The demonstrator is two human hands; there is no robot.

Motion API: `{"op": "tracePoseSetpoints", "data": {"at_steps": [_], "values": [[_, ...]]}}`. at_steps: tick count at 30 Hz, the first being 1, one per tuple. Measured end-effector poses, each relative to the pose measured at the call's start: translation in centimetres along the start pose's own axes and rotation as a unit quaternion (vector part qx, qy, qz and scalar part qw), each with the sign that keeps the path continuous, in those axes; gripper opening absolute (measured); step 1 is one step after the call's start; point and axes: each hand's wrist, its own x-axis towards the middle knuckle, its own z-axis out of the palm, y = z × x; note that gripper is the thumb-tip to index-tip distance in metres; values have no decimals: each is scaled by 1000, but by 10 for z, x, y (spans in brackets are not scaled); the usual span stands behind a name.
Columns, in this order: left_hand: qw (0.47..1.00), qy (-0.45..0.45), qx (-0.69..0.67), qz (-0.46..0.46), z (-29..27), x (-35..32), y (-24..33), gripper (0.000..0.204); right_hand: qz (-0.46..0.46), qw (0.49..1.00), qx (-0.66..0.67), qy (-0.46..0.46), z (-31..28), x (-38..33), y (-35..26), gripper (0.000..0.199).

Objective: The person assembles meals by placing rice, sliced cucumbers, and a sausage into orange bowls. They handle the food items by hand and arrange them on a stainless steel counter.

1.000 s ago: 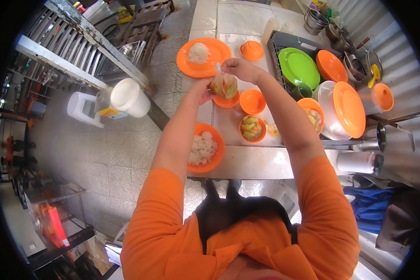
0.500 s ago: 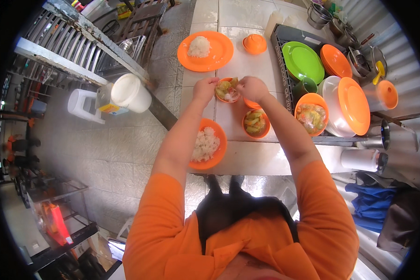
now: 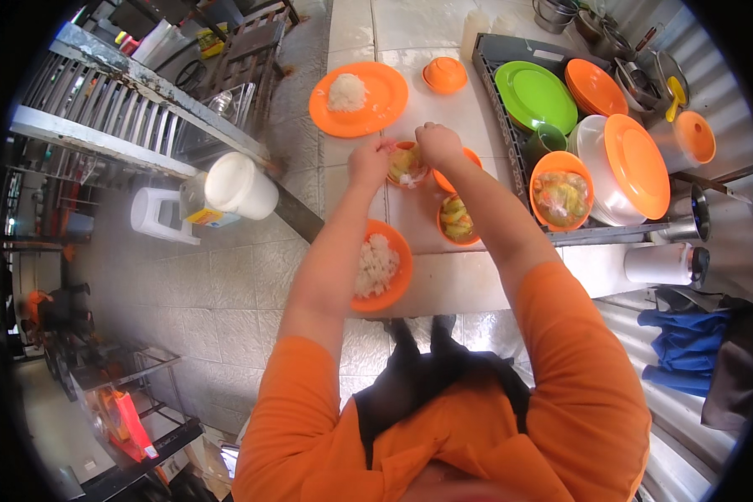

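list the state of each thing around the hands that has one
clear bag, partly filled
left hand, closed on the bag
right hand, curled, grip unclear
oval orange plate, bearing rice
large orange bowl, holding rice
orange bowl in rack, holding bagged food
green plate, bare, tilted

Plastic bag (image 3: 408, 176) indistinct; right forearm (image 3: 495, 211) partly hides filled bowl (image 3: 463, 243).

Tiled counter (image 3: 420, 219), orange bowls (image 3: 406, 269), plate (image 3: 385, 96), crate (image 3: 523, 52)
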Motion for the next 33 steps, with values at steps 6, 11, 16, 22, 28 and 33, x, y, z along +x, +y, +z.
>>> {"op": "tracePoseSetpoints", "data": {"at_steps": [6,11,16,22,28,33], "values": [[994,6,-109,11,-5,0,1,21,-29,984,165,66,-11,-5,7,15],[997,-15,-67,26,-6,0,10,21,-19,962,272,21,-30,-1,-1,16],[994,-43,-99,33,0,1,8,23,-37,955,295,9,-35,-9,-7,23],[997,-55,-51,30,7,-9,20,32,-68,974,217,4,-1,-14,-6,21],[989,53,-128,49,-44,-40,27,34,35,939,337,55,-18,-36,-5,20],[982,160,-96,6,-102,-103,-64,32,-6,970,240,29,3,-41,5,25]]}}
